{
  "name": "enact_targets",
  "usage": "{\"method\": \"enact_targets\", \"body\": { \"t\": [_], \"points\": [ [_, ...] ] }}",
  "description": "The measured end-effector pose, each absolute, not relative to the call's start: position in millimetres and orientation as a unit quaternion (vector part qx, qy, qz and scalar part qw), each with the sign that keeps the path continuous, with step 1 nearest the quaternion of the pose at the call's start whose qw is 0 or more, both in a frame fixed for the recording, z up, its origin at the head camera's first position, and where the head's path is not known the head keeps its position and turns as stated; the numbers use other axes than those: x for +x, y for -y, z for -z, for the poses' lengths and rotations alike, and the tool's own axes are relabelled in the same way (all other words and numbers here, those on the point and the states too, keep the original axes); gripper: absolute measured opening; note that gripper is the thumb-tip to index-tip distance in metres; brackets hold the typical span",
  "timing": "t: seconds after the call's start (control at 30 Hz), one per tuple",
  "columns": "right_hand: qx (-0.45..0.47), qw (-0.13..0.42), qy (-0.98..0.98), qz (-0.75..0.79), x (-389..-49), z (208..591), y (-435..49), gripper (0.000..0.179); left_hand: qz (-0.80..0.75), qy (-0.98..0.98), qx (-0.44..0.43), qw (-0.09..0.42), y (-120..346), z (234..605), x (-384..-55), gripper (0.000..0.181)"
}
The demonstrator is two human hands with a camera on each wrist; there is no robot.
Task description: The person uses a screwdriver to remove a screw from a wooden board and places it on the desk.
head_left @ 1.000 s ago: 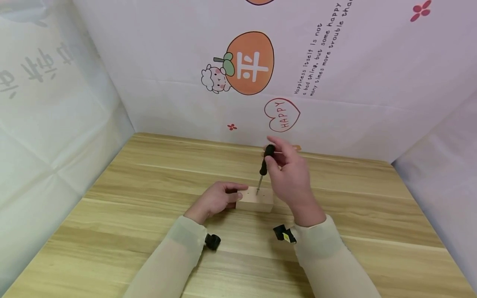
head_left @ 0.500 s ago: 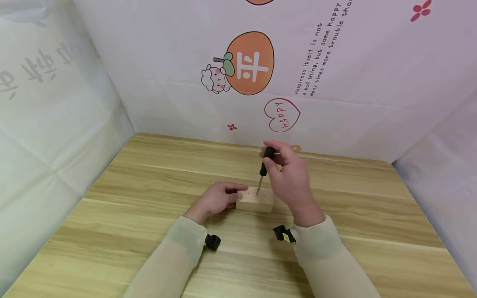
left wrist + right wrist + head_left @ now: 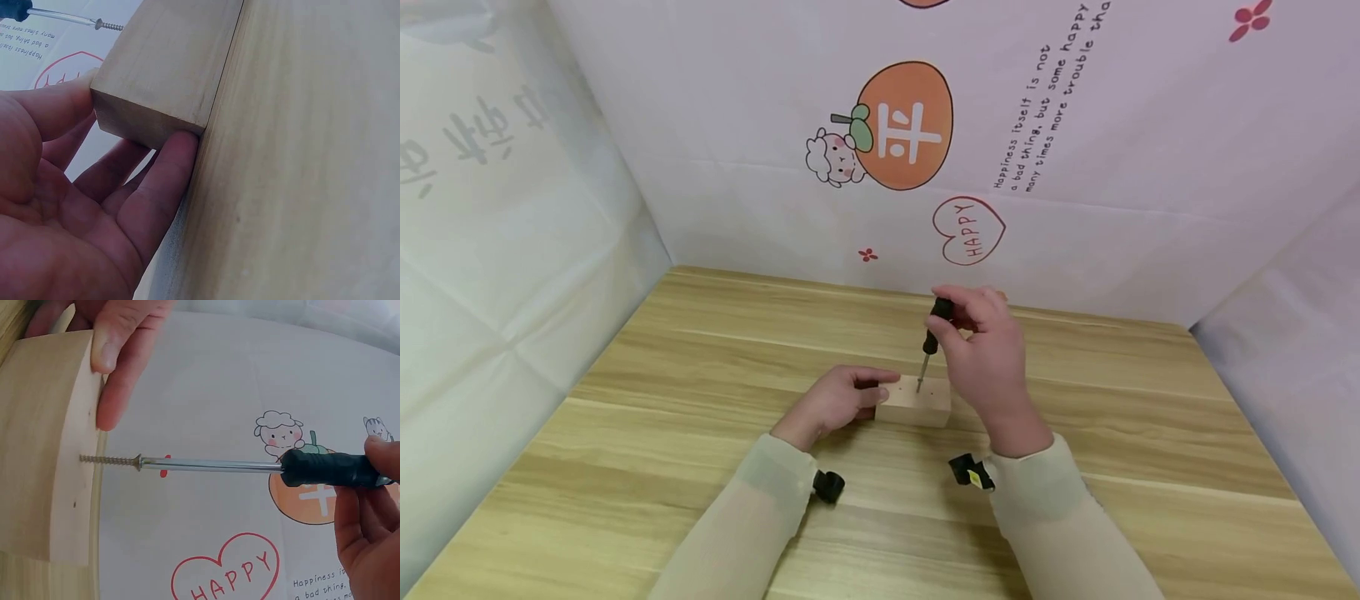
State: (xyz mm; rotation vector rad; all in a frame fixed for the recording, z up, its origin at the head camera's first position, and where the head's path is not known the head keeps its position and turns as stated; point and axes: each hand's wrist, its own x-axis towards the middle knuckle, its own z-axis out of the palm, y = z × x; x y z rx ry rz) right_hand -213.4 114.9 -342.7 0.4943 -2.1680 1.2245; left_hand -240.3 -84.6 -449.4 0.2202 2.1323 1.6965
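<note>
A pale wooden block [image 3: 913, 412] lies on the table, small holes in its top. My left hand [image 3: 838, 398] grips the block's left end, thumb and fingers around it; the left wrist view shows fingertips against the end face. A screw [image 3: 111, 460] stands in the middle hole, most of its thread above the wood. The screwdriver [image 3: 212, 465] has a dark handle and a metal shaft, its tip at the screw head, in line with it. My right hand [image 3: 988, 354] pinches the handle near its top between thumb and fingers.
The wood-grain table [image 3: 700, 400] spreads around the block. Behind it rises a white printed backdrop [image 3: 760, 225] with an orange fruit and a red heart. A pale sheet [image 3: 497, 208] hangs at the left. Small black cameras [image 3: 829, 487] sit at both wrists.
My right hand's fingers have shifted around the screwdriver handle, the index finger curling in and lowering from its raised position. The left hand and the block have stayed in place.
</note>
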Motion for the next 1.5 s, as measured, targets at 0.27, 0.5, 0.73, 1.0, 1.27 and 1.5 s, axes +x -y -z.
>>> {"method": "enact_targets", "body": {
  "t": [0.27,0.5,0.73,1.0,1.27,1.5],
  "points": [
    [0.195,0.274,0.804,-0.490,-215.0,344.0,-113.8,0.034,-0.609,-0.762,0.079,0.205,84.9,448.6,-241.0,0.028],
    [0.185,0.284,0.823,-0.456,-214.3,341.2,-112.9,0.034,-0.611,-0.759,0.084,0.208,85.2,448.3,-241.0,0.028],
    [0.192,0.282,0.817,-0.464,-214.3,342.1,-113.2,0.036,-0.611,-0.759,0.083,0.209,85.7,447.5,-240.1,0.028],
    [0.186,0.297,0.813,-0.465,-214.0,341.9,-113.9,0.032,-0.612,-0.759,0.080,0.207,84.8,447.8,-240.3,0.028],
    [0.199,0.288,0.815,-0.462,-216.2,343.3,-112.9,0.036,-0.610,-0.761,0.077,0.208,84.9,447.2,-240.4,0.028],
    [0.178,0.318,0.816,-0.449,-217.2,339.9,-111.7,0.031,-0.612,-0.758,0.078,0.210,85.1,446.9,-240.6,0.028]
  ]
}}
